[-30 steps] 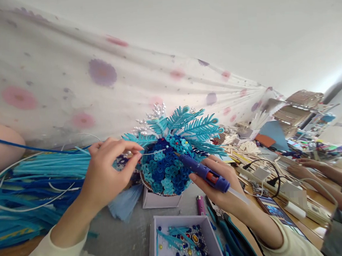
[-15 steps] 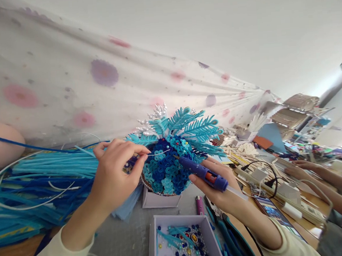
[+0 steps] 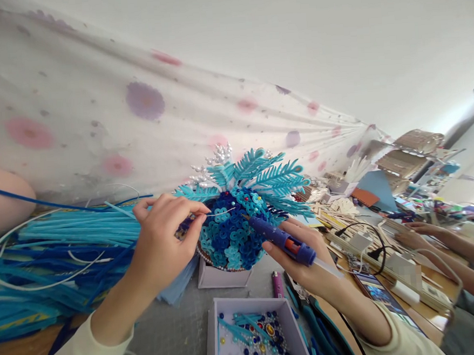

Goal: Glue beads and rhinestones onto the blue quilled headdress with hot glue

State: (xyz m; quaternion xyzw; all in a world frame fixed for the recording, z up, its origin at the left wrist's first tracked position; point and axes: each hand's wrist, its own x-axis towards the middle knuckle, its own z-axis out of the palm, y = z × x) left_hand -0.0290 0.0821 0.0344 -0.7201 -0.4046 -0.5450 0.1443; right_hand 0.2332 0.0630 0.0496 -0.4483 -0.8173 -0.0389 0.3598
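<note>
A blue headpiece [image 3: 229, 237] covered in small curled flowers stands on a pale box [image 3: 223, 277], with turquoise feathery sprays [image 3: 279, 174] and white pearl sprigs [image 3: 218, 156] at its top. Between the thumb and forefinger of my left hand [image 3: 164, 236] is a thin white wire [image 3: 223, 213], pinched at one end; its other end reaches over the flowers. My right hand [image 3: 302, 248] grips a dark blue glue gun [image 3: 284, 240]. The nozzle points left, close to the wire's free end; whether they touch I cannot tell. A clear glue stick [image 3: 328, 267] sticks out of its back.
A white tray [image 3: 211, 336] of beads stands in front on a grey cutting mat [image 3: 167, 334]. Pliers [image 3: 324, 328] and a pink lighter [image 3: 277, 284] lie right of it. Blue pipe cleaners [image 3: 70, 232] heap up at left. At right are a power strip [image 3: 423, 291], a phone [image 3: 381, 294] and another person's hands [image 3: 415, 235].
My left hand has shifted very slightly to the right with the wire. The glue gun has hardly moved.
</note>
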